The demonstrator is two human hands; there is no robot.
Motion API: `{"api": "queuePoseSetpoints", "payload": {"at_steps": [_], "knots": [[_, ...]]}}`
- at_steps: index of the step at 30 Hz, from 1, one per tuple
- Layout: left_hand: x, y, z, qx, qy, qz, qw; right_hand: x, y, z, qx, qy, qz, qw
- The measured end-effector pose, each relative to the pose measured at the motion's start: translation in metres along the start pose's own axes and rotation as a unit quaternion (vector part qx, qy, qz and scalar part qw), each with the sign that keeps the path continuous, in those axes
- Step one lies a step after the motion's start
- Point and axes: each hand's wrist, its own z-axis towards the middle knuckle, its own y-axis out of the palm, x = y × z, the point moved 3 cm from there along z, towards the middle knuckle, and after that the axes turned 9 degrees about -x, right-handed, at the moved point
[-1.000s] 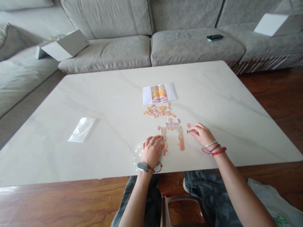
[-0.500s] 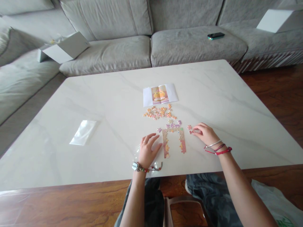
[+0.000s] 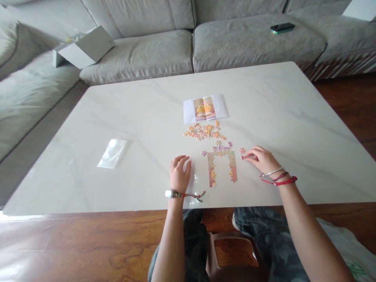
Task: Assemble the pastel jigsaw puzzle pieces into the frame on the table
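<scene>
A partly joined jigsaw puzzle (image 3: 212,171) lies near the table's front edge, its top and two sides forming an arch. To its left, my left hand (image 3: 180,174) rests with fingers apart and holds nothing. On the other side, my right hand (image 3: 263,160) pinches a small reddish puzzle piece (image 3: 243,157) just above or on the table. Just beyond that piece sits a loose pink piece (image 3: 241,150). Several purple pieces (image 3: 219,148) lie along the puzzle's top edge. Farther back is a pile of orange and pink pieces (image 3: 202,132).
Behind the pile lies a folded picture sheet (image 3: 188,112) showing yellow figures. A clear plastic bag (image 3: 113,153) is on the white table (image 3: 141,117) at left. Another shiny clear wrapper (image 3: 195,184) is beside my left wrist. A phone (image 3: 282,28) lies on the grey sofa (image 3: 252,43).
My left hand has drawn back leftward from the puzzle's left side. The right hand still pinches the piece in nearly the same spot. The whole view has shifted slightly.
</scene>
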Motion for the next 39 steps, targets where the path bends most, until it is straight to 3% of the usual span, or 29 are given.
{"api": "queuePoseSetpoints", "payload": {"at_steps": [7,12,14,18,22,29,39], "knots": [[-0.001,-0.003,-0.002,0.008,0.002,0.002,1.0,-0.046,-0.006,-0.01,-0.022,-0.066,0.049,0.996],[-0.002,-0.005,-0.003,0.011,0.002,0.001,1.0,-0.044,-0.005,-0.012,-0.018,-0.066,0.042,0.997],[0.004,-0.004,-0.003,-0.024,0.037,0.011,0.999,-0.038,-0.005,-0.012,-0.018,-0.062,0.038,0.997],[0.024,0.008,-0.007,-0.176,0.138,0.051,0.973,-0.03,-0.005,-0.013,-0.019,-0.054,0.034,0.998],[0.036,0.017,-0.01,-0.262,0.159,0.077,0.949,-0.019,-0.003,-0.013,-0.027,-0.04,0.011,0.999],[0.034,0.018,-0.01,-0.252,0.146,0.08,0.953,-0.002,-0.002,-0.015,-0.036,-0.008,-0.023,0.999],[0.031,0.017,-0.011,-0.247,0.146,0.064,0.956,-0.005,-0.003,-0.015,-0.051,-0.006,-0.021,0.998]]}}
